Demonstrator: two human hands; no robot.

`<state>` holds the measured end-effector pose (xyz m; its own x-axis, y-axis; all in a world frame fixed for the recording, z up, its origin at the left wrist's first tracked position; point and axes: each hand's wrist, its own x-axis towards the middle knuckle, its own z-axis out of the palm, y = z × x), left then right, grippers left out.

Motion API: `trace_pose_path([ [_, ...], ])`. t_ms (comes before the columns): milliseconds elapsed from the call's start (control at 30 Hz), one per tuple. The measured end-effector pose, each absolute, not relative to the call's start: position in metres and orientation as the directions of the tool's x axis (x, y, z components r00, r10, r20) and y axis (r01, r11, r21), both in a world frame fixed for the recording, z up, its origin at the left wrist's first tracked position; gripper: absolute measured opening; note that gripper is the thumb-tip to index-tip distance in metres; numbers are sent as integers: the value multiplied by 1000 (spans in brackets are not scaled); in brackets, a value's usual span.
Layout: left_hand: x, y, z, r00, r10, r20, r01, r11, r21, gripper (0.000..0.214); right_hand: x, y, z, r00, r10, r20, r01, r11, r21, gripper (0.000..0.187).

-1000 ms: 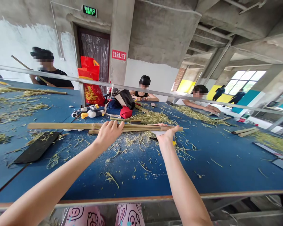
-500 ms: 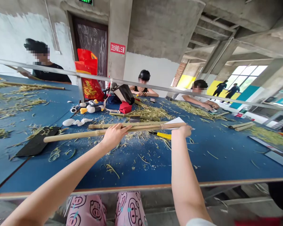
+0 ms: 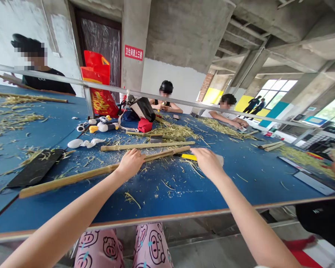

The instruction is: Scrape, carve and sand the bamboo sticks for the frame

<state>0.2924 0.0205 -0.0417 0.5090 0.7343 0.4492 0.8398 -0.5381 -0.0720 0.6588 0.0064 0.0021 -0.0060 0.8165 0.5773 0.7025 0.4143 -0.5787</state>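
My left hand [image 3: 132, 162] is wrapped round a long, pale bamboo strip [image 3: 69, 179]. The strip slants across the blue table [image 3: 167, 199], its right end just short of my right hand [image 3: 208, 162]. The right-hand fingers are bent and point left, and a white sheet [image 3: 220, 160] sticks out from under them; how it is gripped is partly hidden. Beside those fingertips lies a knife-like tool with a yellow handle [image 3: 188, 157], partly covered. A second bamboo strip [image 3: 147, 145] rests just behind the held one.
A black flat board [image 3: 35, 169] lies at the left, near a white crumpled piece [image 3: 85, 143]. Plush toys [image 3: 104, 125], a red bag [image 3: 99, 89] and shavings [image 3: 181, 131] are farther back. A metal rail [image 3: 178, 99] crosses the table. Several people work around it.
The held bamboo strip has shifted left and its left end has come nearer to me. My right hand has come off its right end, and the white sheet has moved with the hand.
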Motion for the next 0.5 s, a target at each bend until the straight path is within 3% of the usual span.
trace_pose_path([
  [100, 293, 24, -45, 530, 706, 470, 815, -578, -50, 31, 649, 5, -34, -227, 837, 497, 836, 430, -341, 32],
  [167, 294, 28, -51, 539, 719, 438, 804, -594, -13, 37, 645, 10, -45, -321, 882, 345, 921, 376, -103, 38],
  [267, 294, 34, -59, 541, 755, 372, 804, -593, 34, 40, 644, 22, -42, -296, 947, 123, 948, 276, 160, 50],
  [500, 282, 43, -61, 565, 753, 337, 776, -624, 93, 38, 689, 46, -9, -155, 988, 6, 982, 153, 111, 37],
])
